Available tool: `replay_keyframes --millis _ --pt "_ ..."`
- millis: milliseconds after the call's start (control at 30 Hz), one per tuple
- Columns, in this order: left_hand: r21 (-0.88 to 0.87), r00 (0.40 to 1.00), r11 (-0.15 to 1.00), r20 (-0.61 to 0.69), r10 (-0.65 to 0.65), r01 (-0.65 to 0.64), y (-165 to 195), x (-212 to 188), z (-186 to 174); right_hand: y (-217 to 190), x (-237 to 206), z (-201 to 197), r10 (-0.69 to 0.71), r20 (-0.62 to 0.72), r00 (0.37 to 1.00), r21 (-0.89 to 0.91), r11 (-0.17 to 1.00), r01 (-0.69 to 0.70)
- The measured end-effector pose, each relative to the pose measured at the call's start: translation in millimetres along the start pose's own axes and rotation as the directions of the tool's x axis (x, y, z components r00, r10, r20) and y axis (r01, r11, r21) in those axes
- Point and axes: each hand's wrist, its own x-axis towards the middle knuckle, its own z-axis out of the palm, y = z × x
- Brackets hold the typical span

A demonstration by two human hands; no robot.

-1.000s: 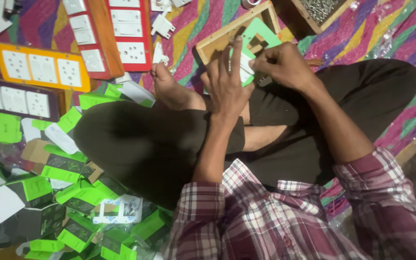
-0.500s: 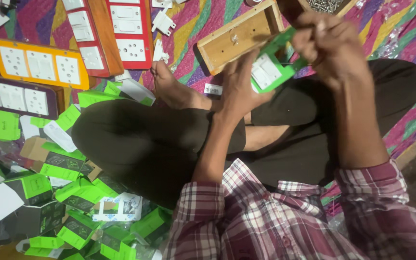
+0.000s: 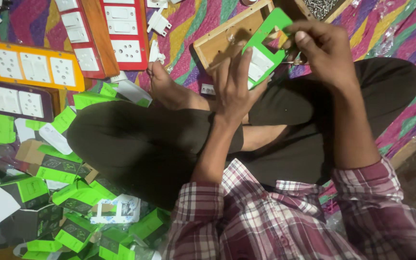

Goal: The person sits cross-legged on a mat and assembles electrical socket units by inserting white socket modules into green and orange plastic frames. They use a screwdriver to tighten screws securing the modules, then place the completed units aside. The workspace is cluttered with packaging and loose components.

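1. the green switch plate (image 3: 266,45) was held up in both hands above the lap, tilted, with a white switch module (image 3: 258,65) seated in one of its cut-outs; another cut-out near its top was seen empty.
2. compared with a second before, the plate had been lifted off the wooden box (image 3: 222,41) and brought closer to the camera; half a second before it was already raised, and since then it was turned only slightly.
3. the left hand (image 3: 234,89) was spread flat behind the plate, fingers extended against its back, supporting rather than pinching it.
4. the right hand (image 3: 323,50) was closed on the plate's upper right edge, thumb and fingertips together on the green rim; a thin metal item seemed to be tucked under it, too small to tell.
5. the wooden box was left lying on the striped floor cloth (image 3: 188,29), just beyond the bare foot (image 3: 167,89), now uncovered.
6. the lift was judged to mean the work had moved from the box to the plate itself, with the module being checked or pressed home.
7. green cartons (image 3: 73,192) lay heaped at the left, untouched.
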Motion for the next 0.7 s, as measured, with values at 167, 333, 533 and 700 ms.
replay_keyframes --millis 167,333,533,700 --pt "0.039 0.986 0.986 -0.044 -0.162 0.164 0.6 0.7 1.9 -4.1 -0.8 8.4 -0.004 -0.073 0.997 0.35 0.936 0.03" --pt "0.014 0.984 0.986 0.05 -0.169 0.168 5.6 -3.2 0.9 6.6 0.0 7.5 -0.286 -0.098 0.953 -0.134 0.953 0.272" --pt "-0.016 0.984 0.984 0.028 -0.175 0.175 7.9 -2.7 -0.2 4.4 -3.6 6.6 -0.124 0.002 0.992 -0.212 0.97 0.122" --pt "0.047 0.972 0.971 -0.005 -0.235 0.235 7.2 1.7 -1.2 -4.8 -7.6 17.4 0.035 0.139 0.99 -0.137 0.99 -0.016"
